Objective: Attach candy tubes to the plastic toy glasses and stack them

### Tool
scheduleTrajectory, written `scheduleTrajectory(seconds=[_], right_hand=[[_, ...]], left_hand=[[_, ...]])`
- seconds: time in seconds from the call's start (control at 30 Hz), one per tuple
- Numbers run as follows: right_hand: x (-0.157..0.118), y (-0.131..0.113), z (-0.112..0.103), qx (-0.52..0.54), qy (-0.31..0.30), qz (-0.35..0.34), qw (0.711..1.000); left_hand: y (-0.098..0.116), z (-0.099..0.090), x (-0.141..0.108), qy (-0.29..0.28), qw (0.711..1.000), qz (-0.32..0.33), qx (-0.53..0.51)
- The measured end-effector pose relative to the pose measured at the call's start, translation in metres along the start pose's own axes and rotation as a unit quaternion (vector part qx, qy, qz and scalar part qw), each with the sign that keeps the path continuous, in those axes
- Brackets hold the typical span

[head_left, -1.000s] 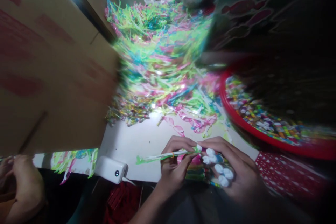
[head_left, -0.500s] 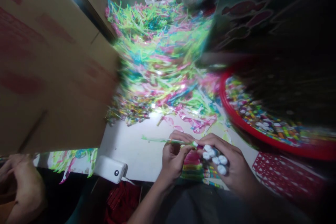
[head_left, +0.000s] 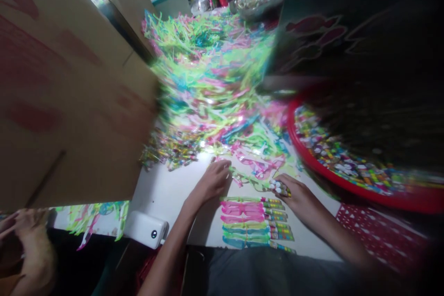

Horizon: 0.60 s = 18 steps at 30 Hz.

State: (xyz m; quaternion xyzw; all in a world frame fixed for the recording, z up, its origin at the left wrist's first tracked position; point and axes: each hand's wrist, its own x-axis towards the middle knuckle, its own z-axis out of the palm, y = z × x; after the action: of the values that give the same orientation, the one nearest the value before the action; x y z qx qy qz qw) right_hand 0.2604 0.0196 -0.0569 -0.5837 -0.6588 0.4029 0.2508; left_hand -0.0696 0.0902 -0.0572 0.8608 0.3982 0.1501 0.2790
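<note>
Right fingers (head_left: 286,179) grasp white-capped tubes (head_left: 277,188); left fingers (head_left: 222,168), I can't tell; red basin (head_left: 313,164) holds colourful pieces (head_left: 347,163)

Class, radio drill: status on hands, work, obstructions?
Left hand by loose strip pile, grip unclear. Right hand holding white-ended tubes. Strip row on white table, nothing covering it.

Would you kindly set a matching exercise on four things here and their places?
1. White-tipped tubes
2. Row of coloured plastic pieces
3. White device
4. Red tub

A. Right of the right hand
B. Left of the left forearm
C. Held in the right hand
D. Laid on the table between both forearms

Right pairs: 1-C, 2-D, 3-B, 4-A
</note>
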Motion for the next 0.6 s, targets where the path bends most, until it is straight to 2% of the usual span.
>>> scheduleTrajectory(seconds=[0.13,0.3,0.43,0.6], right_hand=[[-0.005,0.01,-0.001,-0.022,-0.031,-0.025,0.999],[-0.001,0.012,0.004,-0.058,-0.041,-0.047,0.996],[0.005,0.007,0.021,-0.079,-0.045,-0.067,0.994],[0.004,0.003,0.03,-0.088,-0.044,-0.08,0.992]], left_hand=[[-0.003,-0.001,0.007,-0.01,0.999,0.0,0.049],[-0.01,0.012,0.023,0.016,0.998,-0.023,0.051],[-0.005,0.014,0.031,0.088,0.995,-0.052,-0.002],[0.028,0.001,0.028,0.21,0.965,-0.106,-0.115]])
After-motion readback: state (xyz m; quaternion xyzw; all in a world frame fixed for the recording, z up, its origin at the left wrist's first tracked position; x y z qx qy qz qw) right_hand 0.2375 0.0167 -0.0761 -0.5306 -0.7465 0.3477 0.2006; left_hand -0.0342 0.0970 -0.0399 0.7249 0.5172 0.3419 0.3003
